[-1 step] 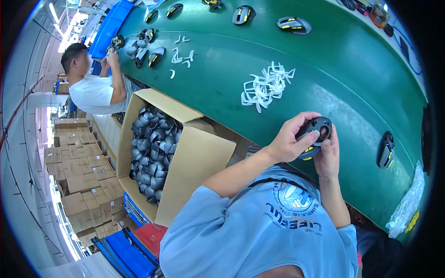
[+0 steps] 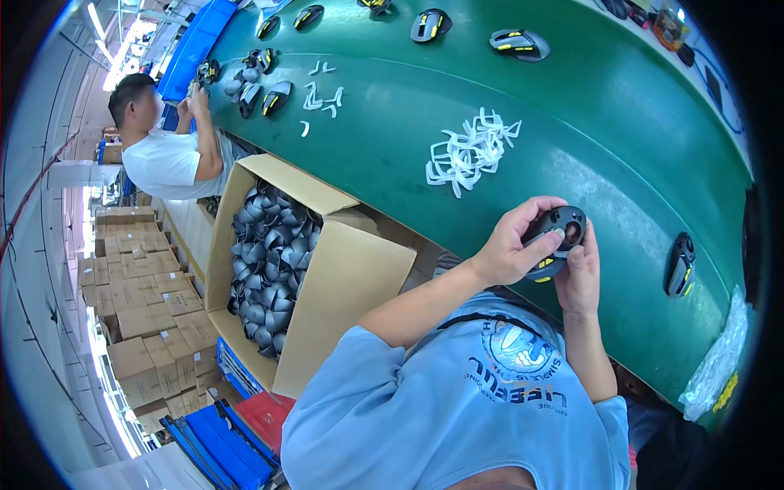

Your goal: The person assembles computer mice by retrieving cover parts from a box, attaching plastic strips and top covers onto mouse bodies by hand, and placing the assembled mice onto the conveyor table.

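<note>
"Fingers (image 2: 531, 209) of the left hand (image 2: 513, 245) curl firmly around the black mouse (image 2: 564, 217), thumb laid across its upper face, and the right hand (image 2: 581, 282) grips its right side!"

"So 2 hands on 1 mouse. Where does it sit?"

"Between the palms, by the near edge of the green bench (image 2: 384, 106). Its long axis slants from far right to near left, the dark holed end outward, yellow marks at the near end."

"Which hand is closer?"

"Neither leads; the 2 hands touch it. Farther out, to the left, lies the pile of curved white strips (image 2: 474, 153), nearer the left hand. Well apart on the right hand's side rests a loose mouse (image 2: 680, 265)."
</note>
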Tool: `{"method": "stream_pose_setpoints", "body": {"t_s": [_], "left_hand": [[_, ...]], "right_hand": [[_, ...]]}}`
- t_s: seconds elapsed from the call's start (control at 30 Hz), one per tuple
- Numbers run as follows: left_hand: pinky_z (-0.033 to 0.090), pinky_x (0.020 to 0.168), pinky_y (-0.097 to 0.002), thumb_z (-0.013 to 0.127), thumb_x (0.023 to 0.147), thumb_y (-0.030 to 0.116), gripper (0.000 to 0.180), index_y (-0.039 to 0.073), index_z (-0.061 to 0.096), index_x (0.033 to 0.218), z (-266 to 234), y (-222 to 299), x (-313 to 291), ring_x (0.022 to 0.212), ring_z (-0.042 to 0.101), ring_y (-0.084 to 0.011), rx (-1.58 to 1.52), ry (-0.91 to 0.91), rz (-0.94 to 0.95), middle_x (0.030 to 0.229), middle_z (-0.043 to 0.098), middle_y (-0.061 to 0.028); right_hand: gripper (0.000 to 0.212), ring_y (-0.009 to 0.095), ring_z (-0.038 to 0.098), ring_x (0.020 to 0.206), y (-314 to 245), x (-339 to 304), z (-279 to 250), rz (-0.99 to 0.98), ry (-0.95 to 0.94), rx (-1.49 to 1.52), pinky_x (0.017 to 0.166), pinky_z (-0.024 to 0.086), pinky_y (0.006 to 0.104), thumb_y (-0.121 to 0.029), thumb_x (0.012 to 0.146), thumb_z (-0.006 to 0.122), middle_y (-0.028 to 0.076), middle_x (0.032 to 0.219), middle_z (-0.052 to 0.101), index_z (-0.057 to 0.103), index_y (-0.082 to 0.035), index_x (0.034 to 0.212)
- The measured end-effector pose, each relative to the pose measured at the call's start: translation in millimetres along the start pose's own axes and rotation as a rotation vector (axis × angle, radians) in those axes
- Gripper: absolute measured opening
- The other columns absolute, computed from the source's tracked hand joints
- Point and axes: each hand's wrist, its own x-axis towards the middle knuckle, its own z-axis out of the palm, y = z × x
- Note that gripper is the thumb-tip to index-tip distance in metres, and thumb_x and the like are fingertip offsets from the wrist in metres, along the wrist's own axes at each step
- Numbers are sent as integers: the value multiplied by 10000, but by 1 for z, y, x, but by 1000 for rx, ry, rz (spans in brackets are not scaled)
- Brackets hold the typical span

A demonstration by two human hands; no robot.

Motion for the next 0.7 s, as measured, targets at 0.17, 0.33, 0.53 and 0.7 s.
{"method": "stream_pose_setpoints", "body": {"t_s": [0.17, 0.33, 0.53, 0.7], "left_hand": [[493, 884, -248, 610, 1003, 123, 338, -3, 498, 1296, 4, -6, -5, 1011, 568, -73, -82, 10, -46, 1127, 601, -44], [487, 909, -249, 612, 999, 111, 310, 8, 519, 1277, 5, 2, -8, 1026, 570, -77, -94, -36, -63, 1115, 611, -36], [506, 874, -259, 631, 981, 78, 271, 31, 565, 1240, 5, 5, -10, 986, 581, -77, -261, 23, -179, 1100, 622, -18], [517, 905, -260, 583, 1004, 73, 263, -16, 577, 1251, 4, 5, -8, 1009, 622, -94, -200, 124, -133, 1128, 667, -58]], "right_hand": [[725, 145, 547, 1163, -15, -3, 10, 8, -13, -18, 997, 451, 308, -450, 879, 808, 29, 1224, 551, 458, -50, 1372], [653, 158, 560, 1162, -16, -14, 12, 56, -7, 92, 1008, 451, 325, -394, 894, 803, 36, 1233, 560, 473, -72, 1357], [534, 145, 539, 1175, -23, -14, 26, 145, 34, 153, 1025, 435, 323, -293, 943, 749, 24, 1198, 553, 482, -63, 1345], [411, 116, 536, 1088, -12, -4, 21, 120, -60, 293, 982, 451, 299, -212, 994, 686, 25, 1164, 559, 493, -44, 1314]]}}
